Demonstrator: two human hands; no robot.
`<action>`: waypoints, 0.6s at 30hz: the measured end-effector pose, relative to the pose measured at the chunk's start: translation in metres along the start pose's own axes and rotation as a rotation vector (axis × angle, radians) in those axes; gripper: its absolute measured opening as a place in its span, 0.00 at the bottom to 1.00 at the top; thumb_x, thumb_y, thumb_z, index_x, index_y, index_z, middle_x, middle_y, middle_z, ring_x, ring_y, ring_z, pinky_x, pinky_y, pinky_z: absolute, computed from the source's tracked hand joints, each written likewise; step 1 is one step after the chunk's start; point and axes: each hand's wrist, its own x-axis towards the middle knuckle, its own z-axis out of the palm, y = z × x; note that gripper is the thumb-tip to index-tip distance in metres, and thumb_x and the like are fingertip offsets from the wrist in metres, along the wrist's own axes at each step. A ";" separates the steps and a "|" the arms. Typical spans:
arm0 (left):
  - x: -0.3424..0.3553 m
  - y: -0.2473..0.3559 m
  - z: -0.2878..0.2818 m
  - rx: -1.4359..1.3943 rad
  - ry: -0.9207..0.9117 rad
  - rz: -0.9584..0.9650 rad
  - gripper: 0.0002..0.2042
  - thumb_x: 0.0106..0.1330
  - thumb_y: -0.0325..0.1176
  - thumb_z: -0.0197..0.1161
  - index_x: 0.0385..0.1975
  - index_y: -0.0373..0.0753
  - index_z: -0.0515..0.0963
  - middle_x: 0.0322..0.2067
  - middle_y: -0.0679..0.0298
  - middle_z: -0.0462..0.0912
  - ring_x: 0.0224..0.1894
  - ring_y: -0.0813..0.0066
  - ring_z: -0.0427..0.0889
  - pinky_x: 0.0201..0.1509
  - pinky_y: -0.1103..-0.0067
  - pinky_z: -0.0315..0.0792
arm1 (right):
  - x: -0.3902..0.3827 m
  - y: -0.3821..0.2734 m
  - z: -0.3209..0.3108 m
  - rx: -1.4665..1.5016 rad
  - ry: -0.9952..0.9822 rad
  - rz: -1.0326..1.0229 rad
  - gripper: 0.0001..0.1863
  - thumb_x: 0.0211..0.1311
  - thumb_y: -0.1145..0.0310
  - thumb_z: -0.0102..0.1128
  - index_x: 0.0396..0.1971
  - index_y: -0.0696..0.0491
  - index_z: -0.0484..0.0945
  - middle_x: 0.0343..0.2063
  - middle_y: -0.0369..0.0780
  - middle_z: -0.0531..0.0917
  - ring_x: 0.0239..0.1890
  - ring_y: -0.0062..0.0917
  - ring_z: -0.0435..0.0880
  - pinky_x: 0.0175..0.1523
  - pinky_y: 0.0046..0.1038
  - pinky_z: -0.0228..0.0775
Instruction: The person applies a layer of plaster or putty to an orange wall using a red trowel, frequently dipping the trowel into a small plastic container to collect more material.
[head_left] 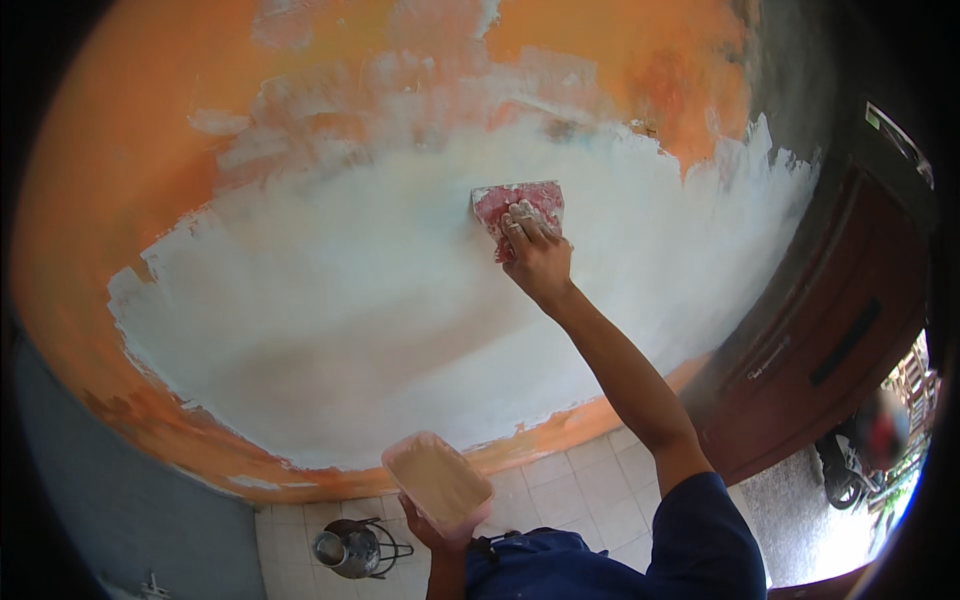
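My right hand (541,262), smeared with white, is closed around a red putty spreader (520,203) with white crust on it. The spreader's wide edge points up and lies against the wall, over a broad white coat of filler (360,290). Low in front of my body, my left hand (425,527) grips a pale pink rectangular tub (462,520) from its left side and below. The tub's inside looks beige; whether that is filler or bare plastic I cannot tell. Part of the left hand is hidden by the tub.
Orange paint (120,200) surrounds the white patch. A round metal vessel on a dark legged stand (350,548) is on the tiled floor (560,490) beside the tub. At right are a dark red door (840,320) and a motorbike (848,475) outside. A grey wall (120,470) stands at left.
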 end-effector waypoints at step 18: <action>-0.008 0.005 0.033 0.360 0.059 0.152 0.33 0.68 0.60 0.38 0.64 0.41 0.57 0.59 0.55 0.66 0.60 0.55 0.67 0.62 0.58 0.64 | 0.045 0.070 -0.008 -0.204 0.362 0.017 0.17 0.39 0.79 0.62 0.35 0.54 0.76 0.39 0.43 0.81 0.45 0.40 0.82 0.42 0.37 0.77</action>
